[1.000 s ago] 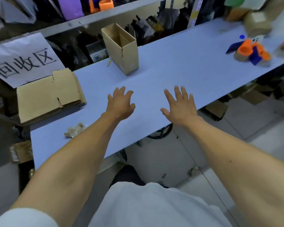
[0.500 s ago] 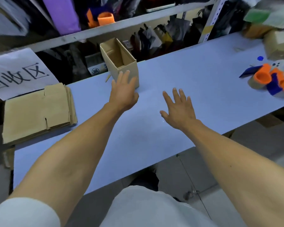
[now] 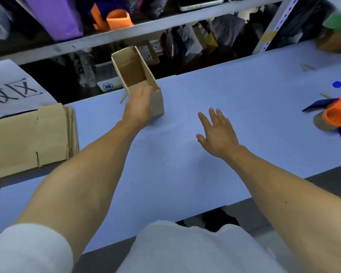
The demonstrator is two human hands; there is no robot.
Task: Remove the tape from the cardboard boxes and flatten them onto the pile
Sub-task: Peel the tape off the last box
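Item 1, cardboard box point(image 3: 140, 75): small, brown, top open with flaps up, standing upright on the far side of the table point(image 3: 234, 99), close to its back edge and left of centre. A thin pale strip pokes out beside its lower left corner; what it is cannot be told

Item 2, left hand point(image 3: 139, 109): reaches to the near side of the box, fingers point(image 3: 146, 91) straight and laid against the near wall up to the rim. No finger curls round the cardboard; whether the thumb hooks behind the wall cannot be told, so it reads as a flat touch, not a grasp

Item 3, right hand point(image 3: 218, 133): over the bare table to the right of the box and well apart from it, palm down, fingers spread and relaxed, holding nothing. Whether it touches the surface cannot be told

Item 4, pile of flattened cardboard point(image 3: 30, 138): several sheets stacked at the left end of the table, edges roughly even, overhanging the left end, well apart from the box

Item 5, paper sign point(image 3: 14, 87): white, with large black characters, propped behind the pile

Item 6, orange and blue objects point(image 3: 335, 113): clustered at the right edge of the table, partly cut off by the frame

Item 7, shelf point(image 3: 146, 26): metal, behind the table, carrying an orange container point(image 3: 118, 18) and purple material

Item 8, person: white short sleeves, bare forearms stretched over the table
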